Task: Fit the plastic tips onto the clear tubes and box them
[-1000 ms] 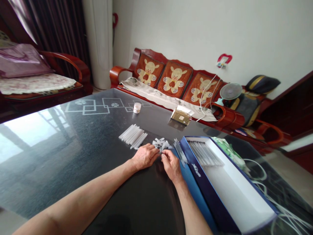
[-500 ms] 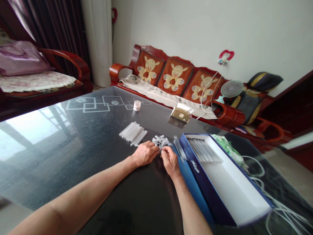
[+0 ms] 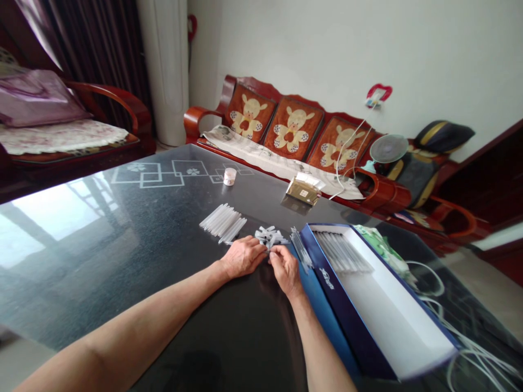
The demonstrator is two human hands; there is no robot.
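Note:
My left hand (image 3: pixel 244 257) and my right hand (image 3: pixel 285 270) meet fingertip to fingertip over the dark glossy table (image 3: pixel 163 228). Both are closed in a pinch; whatever sits between the fingers is too small and covered to name. Just beyond them lies a loose heap of short whitish plastic pieces (image 3: pixel 269 235), some with dark parts. Left of the heap, a row of white pen-like tubes (image 3: pixel 223 222) lies side by side. To its right, a bundle of thin grey rods (image 3: pixel 301 249) rests against the blue box.
An open blue box (image 3: pixel 392 310) with a white inside holds a row of thin clear-grey sticks (image 3: pixel 341 250) at its far end. Behind stand a small white jar (image 3: pixel 229 176) and a gold tissue box (image 3: pixel 303 189). A green packet (image 3: pixel 382 247) and white cables (image 3: pixel 482 348) lie on the right.
Both hands stay pinched together in nearly the same place. The whole view has shifted very slightly; no object has visibly moved.

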